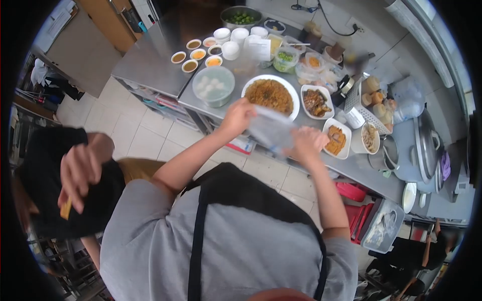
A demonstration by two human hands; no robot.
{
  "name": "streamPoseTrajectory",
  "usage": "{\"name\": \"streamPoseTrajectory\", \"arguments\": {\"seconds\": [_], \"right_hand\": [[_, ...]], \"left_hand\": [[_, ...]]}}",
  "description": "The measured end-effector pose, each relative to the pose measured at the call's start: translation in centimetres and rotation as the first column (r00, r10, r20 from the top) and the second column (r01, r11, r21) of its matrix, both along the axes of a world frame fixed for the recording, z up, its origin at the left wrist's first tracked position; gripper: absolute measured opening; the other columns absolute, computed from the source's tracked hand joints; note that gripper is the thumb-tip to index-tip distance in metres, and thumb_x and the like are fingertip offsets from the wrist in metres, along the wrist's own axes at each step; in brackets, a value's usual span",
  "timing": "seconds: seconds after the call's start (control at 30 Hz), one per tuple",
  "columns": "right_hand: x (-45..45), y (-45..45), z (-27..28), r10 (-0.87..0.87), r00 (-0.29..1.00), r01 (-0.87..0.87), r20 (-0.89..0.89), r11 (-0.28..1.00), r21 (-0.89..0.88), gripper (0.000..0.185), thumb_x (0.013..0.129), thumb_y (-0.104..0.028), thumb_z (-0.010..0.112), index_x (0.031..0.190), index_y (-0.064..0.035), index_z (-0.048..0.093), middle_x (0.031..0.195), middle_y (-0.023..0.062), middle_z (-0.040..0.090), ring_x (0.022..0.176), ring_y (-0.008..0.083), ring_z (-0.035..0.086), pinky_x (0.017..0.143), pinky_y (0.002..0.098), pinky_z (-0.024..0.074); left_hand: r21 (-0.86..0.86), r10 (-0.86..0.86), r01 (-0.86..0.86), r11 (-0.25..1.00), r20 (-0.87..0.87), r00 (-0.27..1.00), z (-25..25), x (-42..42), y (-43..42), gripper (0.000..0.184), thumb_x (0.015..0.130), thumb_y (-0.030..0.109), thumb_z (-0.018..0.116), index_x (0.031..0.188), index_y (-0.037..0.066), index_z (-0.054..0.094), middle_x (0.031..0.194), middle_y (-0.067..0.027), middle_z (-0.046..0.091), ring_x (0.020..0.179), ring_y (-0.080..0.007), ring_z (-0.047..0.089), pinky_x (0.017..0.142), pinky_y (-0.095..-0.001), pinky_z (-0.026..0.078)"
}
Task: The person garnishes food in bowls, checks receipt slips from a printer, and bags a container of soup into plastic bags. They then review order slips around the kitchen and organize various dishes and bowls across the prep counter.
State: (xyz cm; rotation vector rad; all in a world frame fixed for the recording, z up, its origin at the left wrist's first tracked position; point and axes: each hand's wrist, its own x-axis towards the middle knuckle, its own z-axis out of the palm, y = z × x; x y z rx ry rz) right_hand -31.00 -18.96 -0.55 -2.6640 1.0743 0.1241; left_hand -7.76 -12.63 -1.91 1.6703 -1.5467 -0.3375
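A translucent plastic piece [271, 130] is held between the two hands, in front of the near edge of the worktop [150, 65]. Its left end is gripped by the fingers of the left hand [239, 118]. Its right end is gripped by the fingers of the right hand [306, 145], which is blurred. Whether the piece is a bag or a flat sheet cannot be determined.

The near edge of a white plate [295, 100] carrying brown food [267, 95] is partly covered by the piece. To the left of the plate, a clear tub [221, 99] of white balls is noted. To the right, two white dishes of food are set, one far [317, 117] and one near [339, 156], the near one just beside the right hand. Small sauce cups [191, 65] are grouped at far left. A perforated basket [369, 113] of containers is placed at far right. At the left, a yellow item [66, 208] is held in another person's hand [79, 170].

A white card [258, 49] is seen among the far containers; any writing on it is too small to be read.
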Motion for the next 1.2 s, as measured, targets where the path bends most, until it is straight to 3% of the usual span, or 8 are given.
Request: {"name": "streamPoseTrajectory", "arguments": {"seconds": [0.1,0.23,0.3,0.4,0.47,0.63,0.9,1.2], "right_hand": [[2.0,3.2,-0.9,0.077,0.956,-0.19,0.283,0.896,0.401,0.06,0.065,-0.014,0.067,0.118,-0.0029,0.043,0.115,0.0175,0.048,0.105,0.0306,0.048,0.089,0.0372,0.0385],[5.5,1.6,-2.2,-0.033,0.65,-0.215,0.759,0.95,0.226,0.035,0.072,-0.013,0.061,0.105,-0.0033,0.054,0.102,0.0146,0.055,0.083,0.0243,0.059,0.07,0.0312,0.0471],[9.2,-0.5,-4.6,-0.256,0.546,-0.159,0.798,0.903,0.399,0.035,0.076,-0.013,0.059,0.108,-0.0009,0.053,0.101,0.0132,0.056,0.071,0.0209,0.062,0.059,0.0289,0.0488],[16.1,-1.9,-8.7,-0.683,0.548,-0.196,0.483,0.457,0.868,0.055,0.08,-0.018,0.056,0.126,0.0019,0.033,0.109,0.019,0.052,0.069,0.0195,0.062,0.051,0.0271,0.05],[19.2,-2.3,-9.5,-0.712,0.554,-0.144,0.431,0.428,0.892,0.071,0.079,-0.021,0.058,0.134,-0.0034,0.016,0.118,0.0223,0.043,0.07,0.0229,0.062,0.052,0.0287,0.0518],[23.2,-2.4,-8.2,-0.817,0.508,-0.287,0.271,0.136,0.948,0.079,0.076,-0.01,0.051,0.135,-0.0193,-0.001,0.124,0.0196,0.035,0.072,0.0254,0.061,0.053,0.0351,0.0538],[25.9,-1.7,-7.3,-0.904,0.263,-0.161,0.337,0.303,0.939,0.081,0.064,0.005,0.047,0.134,-0.0171,0.01,0.126,0.0096,0.032,0.111,0.0282,0.042,0.063,0.0366,0.0549],[24.5,-3.9,-5.1,-0.937,0.245,-0.307,0.248,0.167,0.937,0.079,0.067,0.01,0.042,0.134,-0.0188,0.01,0.125,0.0157,0.033,0.096,0.0329,0.054,0.058,0.0398,0.0551]], "left_hand": [[-0.003,0.095,-0.099,0.995,0.302,0.949,-3.6,3.4,1.1,0.019,0.059,-0.006,0.049,0.068,0.004,0.062,0.08,-0.0144,0.056,0.08,-0.033,0.055,0.072,-0.0381,0.044],[0.288,-0.049,-0.034,0.957,0.277,0.96,-4.9,10.2,3.9,0.014,0.059,-0.003,0.051,0.067,0.004,0.06,0.079,-0.0155,0.059,0.084,-0.0346,0.055,0.073,-0.0409,0.043],[0.368,-0.108,0.061,0.928,0.108,0.988,-3.6,11.6,4.9,0.025,0.054,-0.007,0.045,0.069,0.004,0.062,0.085,-0.0157,0.059,0.084,-0.0328,0.056,0.075,-0.0367,0.044],[0.424,-0.137,0.163,0.891,-0.091,0.986,-0.6,12.0,5.4,0.033,0.054,-0.008,0.042,0.077,0.002,0.064,0.09,-0.0145,0.061,0.084,-0.0291,0.058,0.07,-0.0329,0.046],[0.635,-0.009,0.119,0.763,-0.174,0.985,2.1,12.3,5.1,0.036,0.055,-0.008,0.042,0.082,0.001,0.064,0.095,-0.0151,0.06,0.086,-0.0282,0.058,0.067,-0.032,0.047],[0.467,-0.268,0.246,0.849,-0.02,0.963,2.1,19.1,6.5,0.039,0.058,-0.007,0.047,0.093,0.0,0.062,0.103,-0.0164,0.058,0.095,-0.028,0.056,0.083,-0.0316,0.043],[0.453,-0.259,0.24,0.859,-0.02,0.966,4.8,26.2,7.7,0.06,0.051,-0.005,0.063,0.109,0.0,0.053,0.114,-0.0164,0.052,0.108,-0.0294,0.048,0.093,-0.0321,0.036],[0.325,-0.007,-0.014,0.946,0.065,0.998,4.8,29.9,8.9,0.071,0.051,-0.008,0.063,0.119,0.002,0.045,0.12,-0.0183,0.046,0.114,-0.0307,0.042,0.096,-0.0337,0.032]]}}
